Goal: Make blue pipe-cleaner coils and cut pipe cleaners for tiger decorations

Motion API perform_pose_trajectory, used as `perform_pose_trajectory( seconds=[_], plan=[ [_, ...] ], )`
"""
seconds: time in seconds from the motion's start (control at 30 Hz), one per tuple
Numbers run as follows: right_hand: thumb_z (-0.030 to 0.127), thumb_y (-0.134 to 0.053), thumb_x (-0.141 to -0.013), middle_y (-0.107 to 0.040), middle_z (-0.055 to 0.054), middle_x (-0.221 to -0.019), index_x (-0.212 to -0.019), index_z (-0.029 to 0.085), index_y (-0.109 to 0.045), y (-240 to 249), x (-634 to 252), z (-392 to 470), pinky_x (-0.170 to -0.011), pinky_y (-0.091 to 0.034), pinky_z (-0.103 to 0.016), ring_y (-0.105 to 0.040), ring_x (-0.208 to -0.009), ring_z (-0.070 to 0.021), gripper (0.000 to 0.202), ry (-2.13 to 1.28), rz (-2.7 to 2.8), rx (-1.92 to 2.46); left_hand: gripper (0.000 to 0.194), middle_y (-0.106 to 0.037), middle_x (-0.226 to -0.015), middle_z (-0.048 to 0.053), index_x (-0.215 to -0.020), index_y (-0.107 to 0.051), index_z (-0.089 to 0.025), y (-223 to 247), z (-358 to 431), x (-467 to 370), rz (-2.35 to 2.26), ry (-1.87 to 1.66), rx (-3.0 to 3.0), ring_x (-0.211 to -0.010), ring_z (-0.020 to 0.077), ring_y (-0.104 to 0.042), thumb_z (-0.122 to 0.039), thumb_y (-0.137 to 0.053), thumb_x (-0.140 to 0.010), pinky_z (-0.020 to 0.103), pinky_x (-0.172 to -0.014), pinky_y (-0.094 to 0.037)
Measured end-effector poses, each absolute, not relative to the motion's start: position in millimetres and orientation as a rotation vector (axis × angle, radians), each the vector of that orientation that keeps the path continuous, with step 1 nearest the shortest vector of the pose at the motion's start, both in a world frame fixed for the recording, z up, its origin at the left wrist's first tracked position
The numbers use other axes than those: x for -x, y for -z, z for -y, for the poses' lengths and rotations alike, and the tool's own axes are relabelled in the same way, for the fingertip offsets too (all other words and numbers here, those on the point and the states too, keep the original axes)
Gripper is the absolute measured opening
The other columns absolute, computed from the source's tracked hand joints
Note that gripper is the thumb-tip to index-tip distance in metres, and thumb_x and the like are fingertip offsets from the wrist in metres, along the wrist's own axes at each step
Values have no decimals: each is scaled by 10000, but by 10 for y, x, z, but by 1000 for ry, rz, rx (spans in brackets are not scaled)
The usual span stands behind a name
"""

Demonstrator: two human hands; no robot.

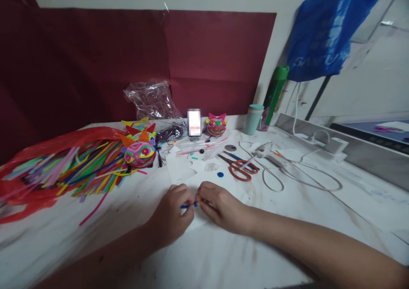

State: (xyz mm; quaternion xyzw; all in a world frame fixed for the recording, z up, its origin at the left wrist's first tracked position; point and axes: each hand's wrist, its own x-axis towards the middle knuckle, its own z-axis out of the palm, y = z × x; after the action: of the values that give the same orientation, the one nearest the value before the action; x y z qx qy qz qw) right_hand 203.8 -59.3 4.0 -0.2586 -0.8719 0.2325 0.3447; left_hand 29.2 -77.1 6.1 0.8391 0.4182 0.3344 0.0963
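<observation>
My left hand (174, 210) is closed in a pinch on a short length of blue pipe cleaner (184, 206) just above the table. Facing it, my right hand (219, 206) has its fingertips pressed together at the other end of the same blue piece. The two hands nearly touch, and their fingers hide most of the strand. Beyond my right hand a small round blue disc (220, 174) lies on white paper (179, 169). Orange-handled scissors (240, 176) rest just past the disc, to the right.
On the left, loose coloured pipe cleaners (70, 165) spill from a red plastic bag (92, 132). Colourful horned animal heads, one pink (139, 150) and one red (216, 126), stand behind. A glue gun (260, 149) with its cable, a green cup (254, 119) and a power strip (308, 140) are at right.
</observation>
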Motion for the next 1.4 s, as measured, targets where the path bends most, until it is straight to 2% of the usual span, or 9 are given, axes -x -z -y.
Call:
perform_pose_trajectory(
  seconds=[0.17, 0.3, 0.43, 0.67, 0.83, 1.0, 1.17, 1.3, 1.4],
  plan=[
    [229, -534, -802, -514, 0, -675, -718, 163, -544, -44, -1997, 559, -594, -376, -236, -468, -638, -121, 108, -1014, 1975, 847, 138, -468, -645, -14, -622, -443, -190, -85, 760, -293, -1245, -1104, -2303, -609, 123, -462, -69, -439, -689, 234, -561, -363],
    [281, -522, -814, -500, 6, -681, -745, 160, -531, 3, -1960, 560, -591, -371, -237, -450, -636, -116, 139, -1082, 1871, 843, 131, -465, -655, -20, -640, -454, -191, -66, 753, -290, -1247, -1132, -2253, -618, 118, -464, -92, -453, -726, 233, -582, -373],
    [232, -470, -840, -463, 17, -659, -761, 169, -493, -7, -1970, 587, -561, -364, -230, -414, -603, -110, 104, -961, 1939, 875, 125, -476, -682, -14, -671, -466, -192, -55, 737, -273, -1220, -1072, -2271, -643, 122, -476, -119, -440, -769, 239, -599, -380],
    [80, -428, -798, -522, -52, -770, -794, 167, -494, -62, -2040, 619, -643, -417, -267, -485, -702, -153, 110, -514, 2297, 715, 147, -487, -681, 3, -650, -435, -192, -46, 776, -275, -1237, -941, -2466, -654, 142, -471, -83, -420, -747, 259, -601, -378],
    [87, -465, -799, -526, -32, -740, -755, 170, -514, -39, -2015, 638, -639, -417, -255, -497, -689, -141, 106, -612, 2186, 776, 163, -471, -636, -5, -611, -421, -193, -73, 800, -306, -1243, -1055, -2485, -624, 135, -465, -56, -423, -699, 247, -575, -368],
    [200, -537, -817, -509, -6, -715, -737, 169, -537, -44, -1960, 669, -616, -414, -241, -494, -661, -122, 87, -848, 1909, 815, 145, -476, -643, -15, -631, -456, -190, -113, 837, -338, -1271, -1270, -2262, -599, 113, -480, -102, -437, -745, 226, -558, -381],
    [206, -494, -850, -505, -10, -716, -742, 179, -515, -42, -1965, 700, -629, -418, -248, -495, -674, -127, 114, -713, 1918, 755, 135, -483, -652, -20, -643, -453, -193, -67, 852, -356, -1268, -1266, -2203, -613, 114, -485, -130, -446, -762, 230, -571, -390],
    [153, -439, -851, -498, -25, -733, -774, 183, -478, -28, -1994, 655, -616, -416, -255, -482, -669, -137, 92, -559, 2053, 752, 133, -496, -652, -20, -669, -465, -196, -41, 796, -321, -1323, -1057, -2232, -619, 124, -486, -158, -445, -795, 240, -580, -393],
    [111, -409, -832, -506, -46, -747, -787, 178, -469, -19, -2015, 616, -619, -418, -267, -477, -680, -153, 100, -437, 2216, 730, 155, -521, -687, 5, -680, -477, -191, -40, 763, -278, -1291, -949, -2467, -654, 144, -490, -130, -415, -809, 263, -602, -389]
  ],
)
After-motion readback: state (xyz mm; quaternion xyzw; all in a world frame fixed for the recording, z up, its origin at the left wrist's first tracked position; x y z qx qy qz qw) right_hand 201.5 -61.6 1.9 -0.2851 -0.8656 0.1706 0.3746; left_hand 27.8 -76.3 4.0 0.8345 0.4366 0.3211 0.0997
